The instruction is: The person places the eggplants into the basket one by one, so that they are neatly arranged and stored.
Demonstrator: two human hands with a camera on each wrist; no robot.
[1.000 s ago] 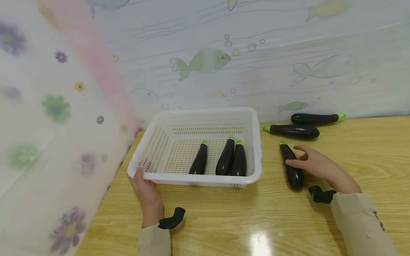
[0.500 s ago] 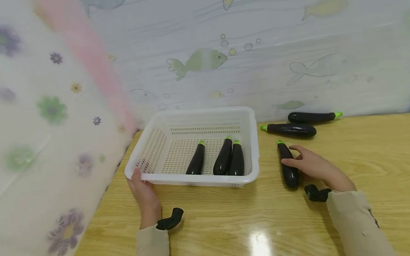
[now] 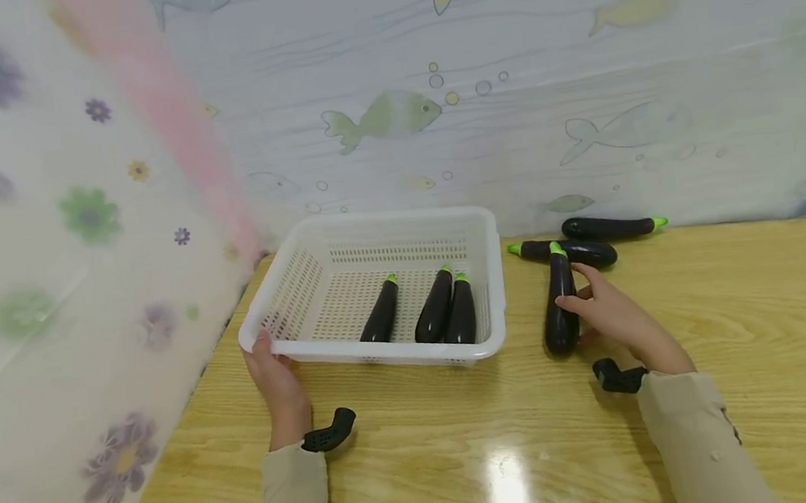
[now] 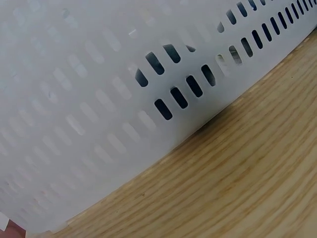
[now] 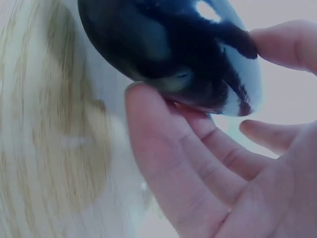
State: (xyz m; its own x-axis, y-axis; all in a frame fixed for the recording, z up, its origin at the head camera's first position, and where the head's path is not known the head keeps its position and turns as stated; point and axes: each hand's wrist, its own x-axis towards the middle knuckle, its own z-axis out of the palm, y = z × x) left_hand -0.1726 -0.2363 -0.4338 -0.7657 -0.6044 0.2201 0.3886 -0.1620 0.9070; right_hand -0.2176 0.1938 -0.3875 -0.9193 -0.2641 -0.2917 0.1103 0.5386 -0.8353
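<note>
A dark eggplant point(image 3: 561, 309) with a green stem end is gripped by my right hand point(image 3: 619, 315), thumb on its upper side. In the right wrist view the fingers point(image 5: 153, 148) curl under the glossy eggplant point(image 5: 173, 54). My left hand point(image 3: 280, 383) holds the near left corner of a white plastic basket point(image 3: 391, 352), thumb over the rim. Inside the basket lie three eggplants point(image 3: 381, 311), two of them side by side at the right. The left wrist view is filled by the slotted wall of the basket point(image 4: 114, 104), with only a bit of finger at its corner.
Two more eggplants lie at the back of the wooden table point(image 3: 423, 446), one point(image 3: 614, 227) close to the wall and another point(image 3: 588, 253) just in front of it. Wall coverings point(image 3: 383, 57) with fish and flowers rise behind and at the left.
The eggplant in my right hand has shifted away from me and come up, its stem end now overlapping the eggplant behind. My left hand stays at the basket corner. The view has shifted slightly.
</note>
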